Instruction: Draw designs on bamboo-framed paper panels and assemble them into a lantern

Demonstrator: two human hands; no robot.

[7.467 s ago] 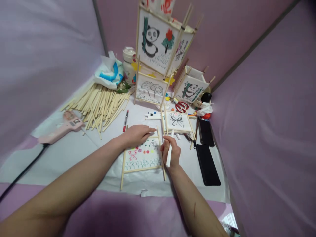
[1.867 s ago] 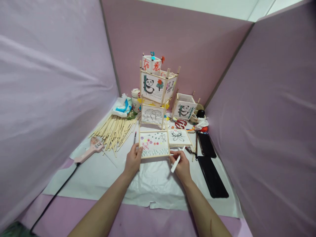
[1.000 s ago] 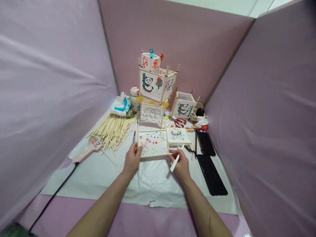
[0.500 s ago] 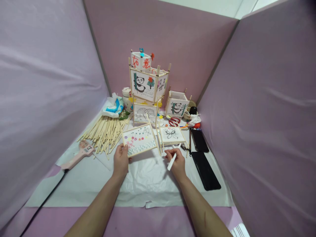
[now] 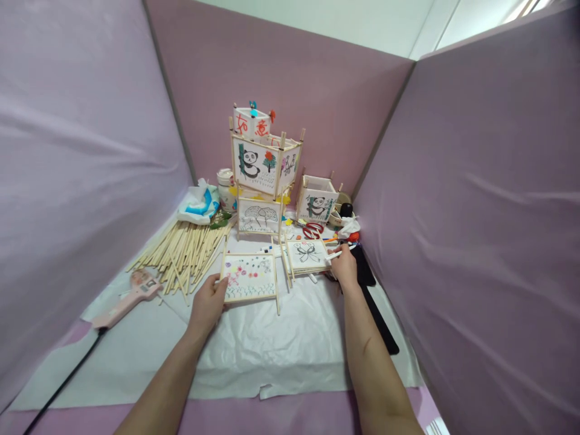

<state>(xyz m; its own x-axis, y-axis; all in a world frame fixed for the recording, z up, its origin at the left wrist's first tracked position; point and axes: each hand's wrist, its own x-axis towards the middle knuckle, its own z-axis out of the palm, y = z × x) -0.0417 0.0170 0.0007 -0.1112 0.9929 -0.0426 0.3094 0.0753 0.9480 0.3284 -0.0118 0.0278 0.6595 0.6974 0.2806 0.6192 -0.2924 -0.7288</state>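
Observation:
My left hand (image 5: 212, 299) grips the left edge of a stick-framed panel (image 5: 249, 277) with pink flowers and green marks drawn on it. My right hand (image 5: 343, 266) is closed on a white pen (image 5: 334, 255), close to the right edge of a butterfly panel (image 5: 308, 254). That panel lies on a small stack of framed panels. Behind them stands a tall stick-and-paper lantern (image 5: 256, 163) with a panda drawing, and a smaller panda box (image 5: 316, 205) is to its right.
Many loose sticks (image 5: 181, 251) are piled at the left, near a pink glue gun (image 5: 124, 302) with a black cord. Red scissors (image 5: 312, 230), a tissue pack (image 5: 199, 205) and a white jar (image 5: 225, 190) are at the back. Black phones (image 5: 380, 323) lie at the right.
My right hand has moved right and away from me with the pen, to beside the butterfly panel. The flower panel in my left hand has turned straighter and sits lower. The view has shifted.

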